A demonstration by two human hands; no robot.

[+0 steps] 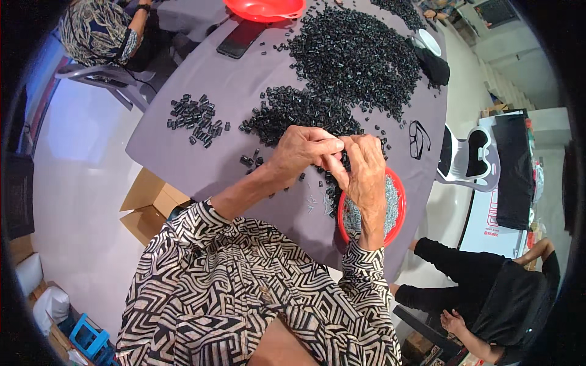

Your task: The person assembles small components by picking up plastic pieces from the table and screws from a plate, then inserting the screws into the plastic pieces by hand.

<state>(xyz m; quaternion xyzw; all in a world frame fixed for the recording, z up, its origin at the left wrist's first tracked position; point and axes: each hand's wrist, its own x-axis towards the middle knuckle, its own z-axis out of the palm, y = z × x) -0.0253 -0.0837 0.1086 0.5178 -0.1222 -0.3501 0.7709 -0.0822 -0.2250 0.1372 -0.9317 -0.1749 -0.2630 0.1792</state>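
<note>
My left hand (305, 152) and my right hand (364, 165) meet over the near part of the table, fingertips pinched together. Whatever sits between the fingers is hidden or too small to name. Just beyond them spreads a big pile of small black cylindrical pieces (348, 55), reaching close to my hands. Under my right wrist stands a red bowl (400, 226) holding many thin silvery pins (392, 204). A few loose pins (312, 204) lie on the cloth left of the bowl. Farther left is a smaller group of the black pieces (195, 119).
A grey cloth covers the table (165, 140). On it lie a dark phone (242, 39), another red bowl (265, 8) and black glasses (417, 139). An open cardboard box (149, 204) stands at the left edge. Other people sit at far left (97, 30) and right (494, 299), near a white chair (473, 155).
</note>
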